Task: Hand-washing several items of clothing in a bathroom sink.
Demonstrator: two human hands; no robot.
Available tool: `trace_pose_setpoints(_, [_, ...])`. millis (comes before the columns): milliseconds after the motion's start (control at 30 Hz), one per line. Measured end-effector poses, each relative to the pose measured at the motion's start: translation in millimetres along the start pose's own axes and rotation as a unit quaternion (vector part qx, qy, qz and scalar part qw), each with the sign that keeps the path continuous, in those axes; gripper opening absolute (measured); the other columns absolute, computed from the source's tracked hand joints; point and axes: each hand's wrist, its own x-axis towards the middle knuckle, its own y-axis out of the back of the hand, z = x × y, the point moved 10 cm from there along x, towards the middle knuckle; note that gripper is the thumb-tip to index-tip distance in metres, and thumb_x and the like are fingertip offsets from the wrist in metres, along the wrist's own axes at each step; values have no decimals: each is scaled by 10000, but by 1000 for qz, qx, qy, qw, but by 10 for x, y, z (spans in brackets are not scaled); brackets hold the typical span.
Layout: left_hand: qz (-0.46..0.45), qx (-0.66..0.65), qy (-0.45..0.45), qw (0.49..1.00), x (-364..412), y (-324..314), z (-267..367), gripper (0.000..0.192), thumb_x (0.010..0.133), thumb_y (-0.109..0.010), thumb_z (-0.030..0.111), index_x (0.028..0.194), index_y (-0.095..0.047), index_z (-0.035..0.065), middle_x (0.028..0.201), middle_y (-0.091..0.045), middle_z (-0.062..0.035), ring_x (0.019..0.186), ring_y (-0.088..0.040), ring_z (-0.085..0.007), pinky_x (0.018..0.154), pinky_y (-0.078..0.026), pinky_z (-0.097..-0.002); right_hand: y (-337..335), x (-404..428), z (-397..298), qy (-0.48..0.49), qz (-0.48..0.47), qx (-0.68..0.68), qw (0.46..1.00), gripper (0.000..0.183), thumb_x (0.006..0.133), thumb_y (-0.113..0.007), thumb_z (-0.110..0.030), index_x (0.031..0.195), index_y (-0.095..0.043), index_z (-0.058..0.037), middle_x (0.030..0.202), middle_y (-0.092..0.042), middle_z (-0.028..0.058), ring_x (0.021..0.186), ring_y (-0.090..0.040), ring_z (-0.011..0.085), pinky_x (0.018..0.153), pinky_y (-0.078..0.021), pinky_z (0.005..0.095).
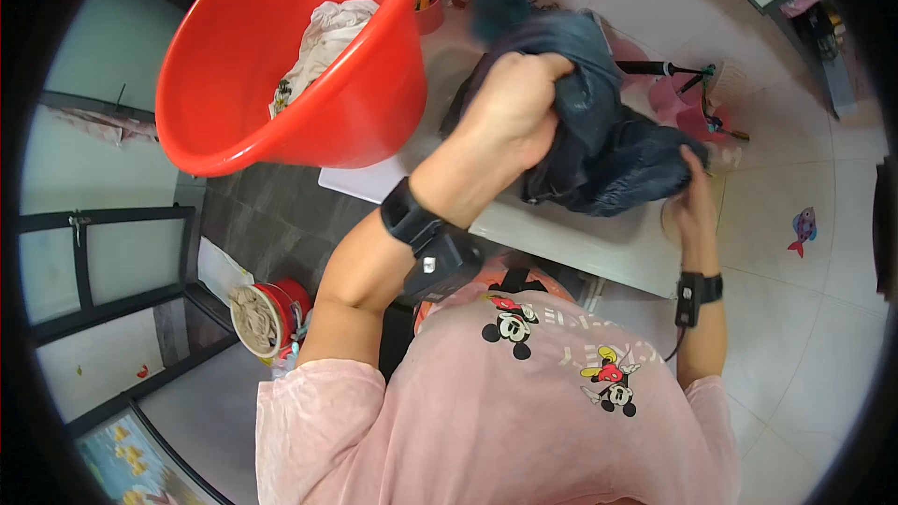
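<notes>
A wet, dark blue garment (pixel 596 105), apparently denim, is bunched over a white sink (pixel 547 224) in front of me. My left hand (pixel 523 102) is clenched on its upper part, above the sink. At the garment's right end, my right hand (pixel 693 203) holds the cloth beside the sink's right edge, with its fingers partly hidden by the fabric. The top of the garment is blurred.
A large red plastic basin (pixel 203 98) stands at the left with a whitish garment (pixel 330 42) inside. Pink cups (pixel 673 98) with brushes stand against the tiled wall at right. A red bucket (pixel 287 301) with cloth in it is on the floor, lower left.
</notes>
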Motion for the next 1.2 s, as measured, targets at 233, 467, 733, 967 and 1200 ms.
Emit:
trace_pose_setpoints(233, [-23,83,-88,992,-134,-224,568,213,891,-478,39,1062,-552,-64,1049,-612,-125,972,-593,-206,898,-455,-340,-120,50,1699,-295,-4,42,955,580,788,-640,-416,1213,-488,-52,1251,-518,163,1146,-489,328,974,-366,536])
trace_pose_setpoints(467, [21,130,-75,989,-216,-112,476,194,838,-520,35,988,-604,-56,960,-642,-102,892,-608,-174,801,-466,-304,290,122,2017,-333,45,-96,937,674,816,-611,-408,1288,-384,16,1238,-434,270,1115,-467,377,915,-416,482])
trace_pose_setpoints(733, [1,287,18,958,-77,143,-287,240,787,-565,70,969,-613,-79,890,-631,-78,771,-591,-143,671,-466,-264,-563,-2,580,9,-128,-257,958,689,817,-657,-303,1347,-341,4,1375,-388,201,1223,-430,260,897,-429,376])
trace_pose_setpoints(967, [-228,247,84,938,98,-7,-1387,390,768,-550,97,1099,-530,-108,963,-601,-86,859,-568,-160,805,-452,-266,-1477,-659,-266,373,-262,-493,741,768,663,-720,-170,1347,-389,-58,1329,-442,175,1236,-430,325,1031,-318,382])
trace_pose_setpoints(1200, [-80,659,-183,725,587,1037,-1011,349,763,-646,111,1103,-610,39,1146,-589,-178,1118,-538,-266,933,-414,-355,-396,-5,380,192,-237,-534,789,597,632,-628,-59,1213,-502,-4,1195,-538,180,1142,-516,312,972,-387,340])
